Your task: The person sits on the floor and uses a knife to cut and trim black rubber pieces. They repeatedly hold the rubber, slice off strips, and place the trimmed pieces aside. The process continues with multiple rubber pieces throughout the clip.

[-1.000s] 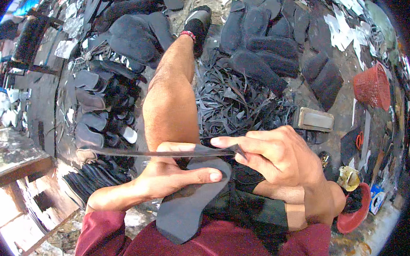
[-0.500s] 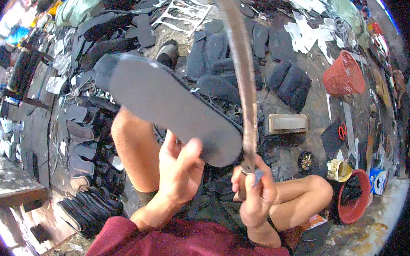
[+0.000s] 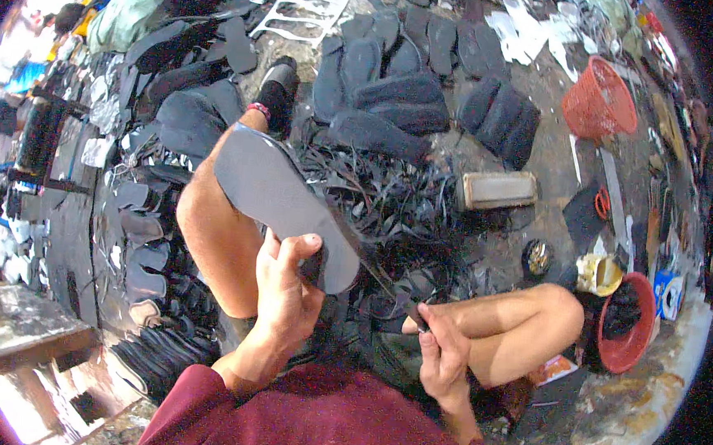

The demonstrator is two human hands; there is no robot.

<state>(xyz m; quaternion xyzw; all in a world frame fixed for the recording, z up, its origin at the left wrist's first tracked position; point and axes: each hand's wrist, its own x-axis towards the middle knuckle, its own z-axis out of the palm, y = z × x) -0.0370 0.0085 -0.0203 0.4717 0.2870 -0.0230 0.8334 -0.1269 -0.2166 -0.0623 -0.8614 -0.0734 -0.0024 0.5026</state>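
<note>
My left hand (image 3: 285, 292) grips a grey shoe sole (image 3: 281, 184) near its rounded near end, thumb on the grey face. The sole slants up to the left, in front of my bent left leg. In my right hand (image 3: 444, 357) is a long-bladed knife (image 3: 385, 282), held by its handle. Its narrow-looking blade points up and left along the sole's right edge; whether it touches the edge I cannot tell. Beyond the sole, a heap of black trimmings (image 3: 383, 191) lies between my legs.
Black soles (image 3: 402, 102) spread over the floor ahead, with more stacked at left. Rightward are a pale rectangular block (image 3: 499, 189), a red basket (image 3: 600, 103), orange-handled scissors (image 3: 602, 203) and a red basin (image 3: 645, 325). A low wooden bench (image 3: 42, 337) stands at lower left.
The knife has swung down from upright to lie along the sole's right edge. The sole has shifted a little and turned steeper. My right hand has lowered slightly.
</note>
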